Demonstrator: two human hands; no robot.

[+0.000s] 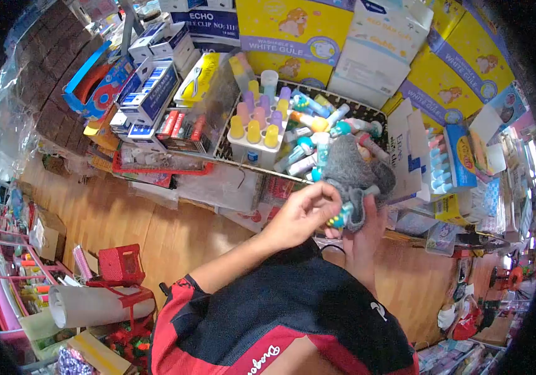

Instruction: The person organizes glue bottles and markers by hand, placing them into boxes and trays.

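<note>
My left hand (308, 211) is closed, its fingertips pinching at the teal end of a small tube (343, 217) with yellow dots. A grey cloth (350, 164) drapes over my right hand (371, 228), which is closed on it beside the tube. The cloth and fingers hide part of the tube. Just beyond my hands, a dark patterned basket (233, 161) holds many glue-like tubes (305, 164) with teal, white and orange parts. In its left side stands a white rack (255, 145) of bottles with yellow, pink and purple caps.
Yellow glue cartons (293, 44) and a white carton (377, 53) stand behind the basket. Small blue-white boxes (149, 94) are stacked to the left. A blue box (458, 153) of tubes is on the right. A red basket (121, 265) sits at lower left, beside a white roll (99, 306).
</note>
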